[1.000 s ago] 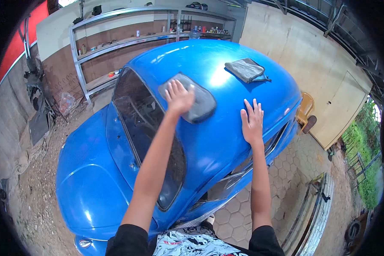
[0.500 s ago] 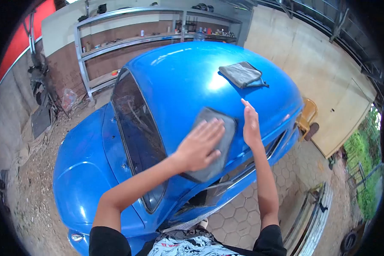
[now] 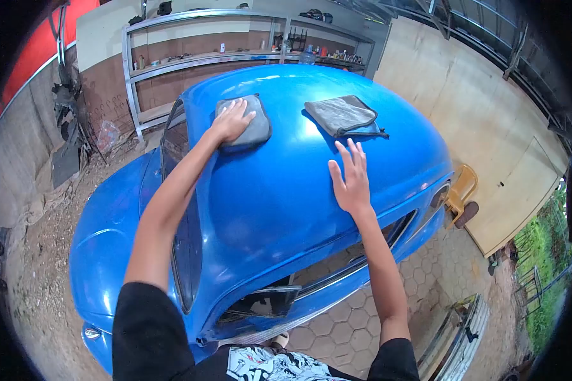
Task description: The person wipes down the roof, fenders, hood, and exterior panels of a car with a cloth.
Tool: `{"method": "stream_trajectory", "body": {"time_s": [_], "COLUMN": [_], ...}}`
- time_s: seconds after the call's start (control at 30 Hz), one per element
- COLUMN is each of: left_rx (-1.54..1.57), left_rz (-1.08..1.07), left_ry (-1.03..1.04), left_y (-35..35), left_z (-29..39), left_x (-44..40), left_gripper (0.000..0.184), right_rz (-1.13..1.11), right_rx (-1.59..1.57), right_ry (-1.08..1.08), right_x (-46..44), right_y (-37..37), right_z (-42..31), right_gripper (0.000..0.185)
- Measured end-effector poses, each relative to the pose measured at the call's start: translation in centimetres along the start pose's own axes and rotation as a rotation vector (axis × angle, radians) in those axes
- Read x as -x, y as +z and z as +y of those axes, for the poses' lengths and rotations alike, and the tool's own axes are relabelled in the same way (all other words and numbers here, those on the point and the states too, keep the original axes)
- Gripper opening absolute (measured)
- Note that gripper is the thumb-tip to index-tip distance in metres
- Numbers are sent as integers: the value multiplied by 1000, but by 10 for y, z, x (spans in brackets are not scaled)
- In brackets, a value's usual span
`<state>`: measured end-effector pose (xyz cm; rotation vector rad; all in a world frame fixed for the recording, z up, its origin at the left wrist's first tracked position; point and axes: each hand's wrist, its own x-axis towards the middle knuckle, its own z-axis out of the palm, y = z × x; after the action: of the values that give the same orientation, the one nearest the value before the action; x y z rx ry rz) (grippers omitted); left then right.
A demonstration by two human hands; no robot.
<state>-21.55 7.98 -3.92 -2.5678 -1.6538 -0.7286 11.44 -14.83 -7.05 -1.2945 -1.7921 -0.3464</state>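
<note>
My left hand [image 3: 233, 120] lies flat, fingers spread, on a grey folded cloth [image 3: 258, 127] at the windshield side of the blue car's roof [image 3: 273, 197]. My right hand [image 3: 352, 174] is at the roof's near side with fingers apart and nothing held. Just beyond its fingertips a second grey cloth [image 3: 342, 114] lies folded on the roof, its dark edge and a bluish part showing. Whether the right palm touches the paint I cannot tell.
Behind the car stands a metal shelf [image 3: 197, 60] with bottles and small items. At the right are a yellow chair [image 3: 462, 190], a wooden panel wall [image 3: 470, 114] and a bench-like frame [image 3: 454, 340] on the paving.
The left hand and its cloth moved toward the near roof edge, then away to the far windshield side. My right hand, raised edge-on half a second ago, now has its fingers spread. The view has shifted.
</note>
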Motion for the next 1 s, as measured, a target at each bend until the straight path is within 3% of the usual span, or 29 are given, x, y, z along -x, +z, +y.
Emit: {"method": "stream_trajectory", "body": {"time_s": [0.13, 0.27, 0.37, 0.47, 0.6, 0.7, 0.83, 1.0], "left_rx": [-2, 0, 26, 10, -27, 1, -4, 26], "left_rz": [32, 7, 37, 44, 47, 18, -37, -12], "left_ry": [296, 444, 423, 340, 218, 183, 167, -38], "left_y": [-13, -31, -19, 0, 14, 16, 13, 11], "left_z": [72, 131, 133, 132, 133, 131, 98, 7], "left_x": [118, 180, 148, 91, 27, 10, -30, -85], "left_gripper": [74, 76, 73, 70, 68, 68, 72, 83], "right_rz": [-121, 51, 50, -82, -253, -220, -217, -236], "right_rx": [79, 148, 57, 172, 86, 15, 23, -41], "right_ry": [45, 24, -156, -218, -233, -223, -202, -114], "right_x": [-6, -14, -55, -99, -112, -106, -109, -112], "right_y": [2, 10, 17, 48, 64, 63, 59, 54], "right_z": [-4, -9, 6, 25, 26, 31, 23, 26], "right_gripper": [65, 68, 62, 54, 49, 51, 51, 49]}}
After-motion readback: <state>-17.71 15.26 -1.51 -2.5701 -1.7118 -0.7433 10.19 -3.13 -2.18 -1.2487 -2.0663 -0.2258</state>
